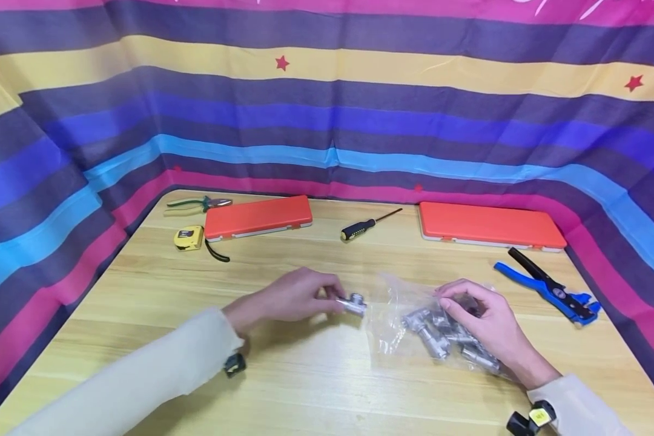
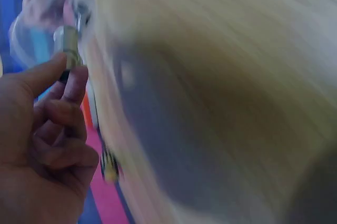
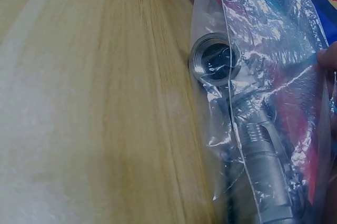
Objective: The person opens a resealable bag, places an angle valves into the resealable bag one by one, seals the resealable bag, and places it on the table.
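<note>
My left hand [image 1: 297, 297] pinches a shiny metal pipe fitting [image 1: 353, 305] between thumb and fingertips, above the wooden table. In the left wrist view the fitting [image 2: 66, 40] points away from the palm and the picture is blurred. To the right lies a clear plastic bag [image 1: 383, 339] holding several more metal fittings [image 1: 435, 340]. My right hand [image 1: 487, 318] grips the bag's upper edge between thumb and fingers. Through the film, the right wrist view shows one fitting's round threaded end [image 3: 197, 61] and a ribbed body [image 3: 263, 174]; most of that hand is out of frame.
Along the back lie pliers [image 1: 196, 206], a yellow tape measure [image 1: 188, 238], a red case [image 1: 258, 217], a screwdriver [image 1: 358, 229] and a second red case [image 1: 490, 224]. Blue-handled crimping-style pliers [image 1: 558, 293] lie at right. A striped cloth [image 1: 327, 115] stands round the table.
</note>
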Available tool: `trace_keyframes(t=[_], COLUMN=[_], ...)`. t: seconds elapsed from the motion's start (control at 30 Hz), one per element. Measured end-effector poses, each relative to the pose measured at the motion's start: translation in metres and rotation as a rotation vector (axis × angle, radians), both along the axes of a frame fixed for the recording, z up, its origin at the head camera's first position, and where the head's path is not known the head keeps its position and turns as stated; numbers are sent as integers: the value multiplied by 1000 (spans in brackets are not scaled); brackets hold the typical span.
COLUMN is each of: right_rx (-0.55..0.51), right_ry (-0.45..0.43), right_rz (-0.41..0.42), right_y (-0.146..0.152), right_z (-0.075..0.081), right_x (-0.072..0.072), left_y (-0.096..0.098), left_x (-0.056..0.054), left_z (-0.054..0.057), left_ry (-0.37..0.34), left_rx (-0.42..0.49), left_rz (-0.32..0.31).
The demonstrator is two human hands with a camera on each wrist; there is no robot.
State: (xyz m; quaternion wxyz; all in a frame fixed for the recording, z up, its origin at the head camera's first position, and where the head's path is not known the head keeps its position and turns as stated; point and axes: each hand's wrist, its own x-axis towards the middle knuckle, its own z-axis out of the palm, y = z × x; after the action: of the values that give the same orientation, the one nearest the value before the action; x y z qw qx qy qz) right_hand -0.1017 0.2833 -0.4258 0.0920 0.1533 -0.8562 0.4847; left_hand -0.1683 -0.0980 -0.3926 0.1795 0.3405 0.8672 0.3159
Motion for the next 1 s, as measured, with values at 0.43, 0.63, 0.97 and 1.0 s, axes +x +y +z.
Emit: trace_keyframes(t=[0.43,0.63,0.97,1.0], right_rx=[6,4,206,245], right_ry=[-13,-19,-154,-163], right_rz=[4,20,22,32], right_y=[-1,-2,-1,-3], right_z=[1,1,35,39], right_x=[0,-2,-25,-32], left_y=[101,86,47,48], left_x=[13,17,49,52], left_z=[-16,-12,-8,-8], left_ry=[125,31,-301,-328], left_rx=[-41,38,196,206], left_rz=[43,30,33,38])
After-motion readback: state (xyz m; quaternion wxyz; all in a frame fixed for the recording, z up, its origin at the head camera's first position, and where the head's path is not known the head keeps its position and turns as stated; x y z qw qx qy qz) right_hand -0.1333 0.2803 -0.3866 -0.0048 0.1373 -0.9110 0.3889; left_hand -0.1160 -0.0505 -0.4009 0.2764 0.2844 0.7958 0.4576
